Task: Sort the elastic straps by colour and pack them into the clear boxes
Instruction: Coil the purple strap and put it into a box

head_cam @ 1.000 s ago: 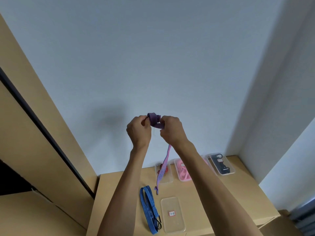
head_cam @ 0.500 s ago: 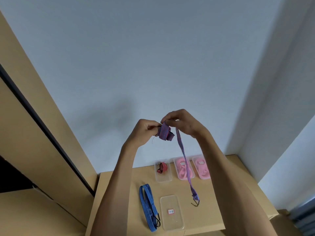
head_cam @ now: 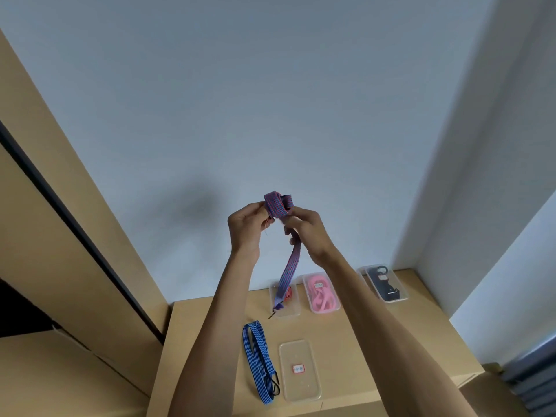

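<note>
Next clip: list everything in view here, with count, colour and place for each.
purple-red strap: 1, wound bundle held high, tail hanging over the table
blue strap: 1, blue striped, flat on table front, black hook at near end
clear boxes: 3, back row; holding a red roll, pink straps, black straps
clear lid: 1, small red-edged label, beside blue strap
table: 1, light wood
left hand: grips bundle
right hand: pinches strap

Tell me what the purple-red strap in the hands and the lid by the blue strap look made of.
Purple-red striped strap: woven elastic fabric, matte, judging by its ribbed stripes and limp drape. Clear rectangular lid: probably thin glossy plastic; the table shows through.
</note>
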